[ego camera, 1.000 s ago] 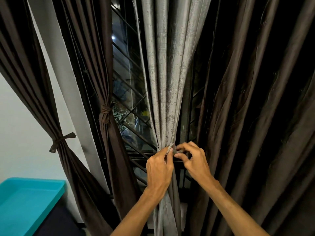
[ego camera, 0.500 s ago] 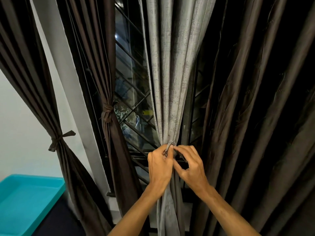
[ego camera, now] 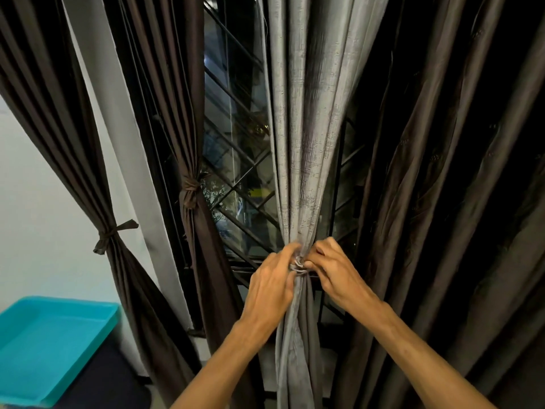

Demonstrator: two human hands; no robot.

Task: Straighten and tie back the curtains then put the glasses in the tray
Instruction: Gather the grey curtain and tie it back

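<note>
grey curtain (ego camera: 298, 143) gathered, left hand (ego camera: 269, 286), right hand (ego camera: 339, 276) pinching tie (ego camera: 298, 264)

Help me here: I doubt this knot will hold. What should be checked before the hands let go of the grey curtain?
1. Grey curtain gathered into one bundle: ok.
2. Tie looped around it: ok.
3. Left hand and right hand both pinching the tie: ok.
4. Tying finished: cannot tell, the hands cover the ends.
5. Dark curtain on the right tied back: not ok, no tie shows on it.
</note>
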